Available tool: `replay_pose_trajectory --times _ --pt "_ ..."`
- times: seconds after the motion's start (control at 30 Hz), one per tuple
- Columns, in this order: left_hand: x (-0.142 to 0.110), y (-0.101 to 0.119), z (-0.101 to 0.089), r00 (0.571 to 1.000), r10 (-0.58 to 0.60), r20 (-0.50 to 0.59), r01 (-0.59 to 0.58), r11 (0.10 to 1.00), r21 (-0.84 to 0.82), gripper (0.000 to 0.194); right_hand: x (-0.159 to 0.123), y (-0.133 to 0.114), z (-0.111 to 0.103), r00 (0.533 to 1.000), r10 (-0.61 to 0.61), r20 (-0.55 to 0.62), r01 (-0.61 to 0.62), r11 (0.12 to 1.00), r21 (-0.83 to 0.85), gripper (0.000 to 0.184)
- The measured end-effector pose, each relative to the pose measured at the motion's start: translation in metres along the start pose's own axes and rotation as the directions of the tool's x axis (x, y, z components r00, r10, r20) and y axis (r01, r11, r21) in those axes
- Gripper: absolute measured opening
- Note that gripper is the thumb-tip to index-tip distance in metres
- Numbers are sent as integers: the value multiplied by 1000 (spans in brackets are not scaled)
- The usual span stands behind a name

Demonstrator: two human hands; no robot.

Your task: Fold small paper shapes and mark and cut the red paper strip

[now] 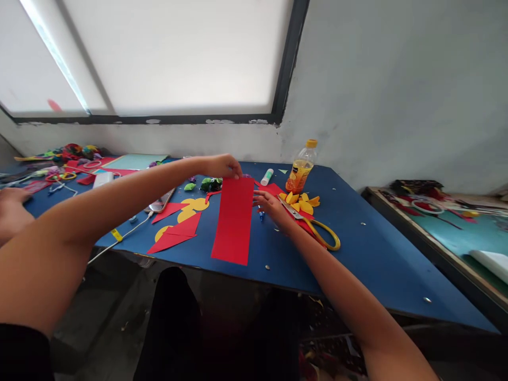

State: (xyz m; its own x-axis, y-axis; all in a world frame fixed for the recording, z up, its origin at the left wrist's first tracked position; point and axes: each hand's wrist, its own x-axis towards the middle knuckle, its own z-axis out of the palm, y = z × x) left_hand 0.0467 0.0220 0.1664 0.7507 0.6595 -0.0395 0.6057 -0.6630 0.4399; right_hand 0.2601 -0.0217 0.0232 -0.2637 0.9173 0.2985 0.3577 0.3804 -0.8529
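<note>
My left hand (225, 166) is closed in a pinch at the top edge of a red paper strip (233, 222), which hangs upright over the blue table. Beside the strip's right edge is my right hand (272, 207), its fingers stretched out and apart; whether the fingertips touch the paper I cannot tell. Close to the right forearm lie yellow-handled scissors (326, 237), near a pile of yellow paper pieces (304, 203). Left of the strip are red paper pieces (178, 234) and yellow paper circles (194, 205).
A drink bottle (300, 172) stands at the back of the blue table (369, 254), near a glue stick (267, 177). A phone (162, 201) with a white cable (130, 232) lies at left. Another person's hand (14, 209) shows at the far left. A second table (456, 233) stands at right.
</note>
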Motion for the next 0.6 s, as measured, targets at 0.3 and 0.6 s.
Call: replay_pose_trajectory --times 0.3,0.6 --pt "-4 -41 96 996 94 6 -94 993 71 26 -9 15 20 991 -33 131 39 998 -42 45" --pt "-24 -76 130 957 245 -158 -188 932 310 28 -12 23 21 922 -297 248 385 774 -503 35"
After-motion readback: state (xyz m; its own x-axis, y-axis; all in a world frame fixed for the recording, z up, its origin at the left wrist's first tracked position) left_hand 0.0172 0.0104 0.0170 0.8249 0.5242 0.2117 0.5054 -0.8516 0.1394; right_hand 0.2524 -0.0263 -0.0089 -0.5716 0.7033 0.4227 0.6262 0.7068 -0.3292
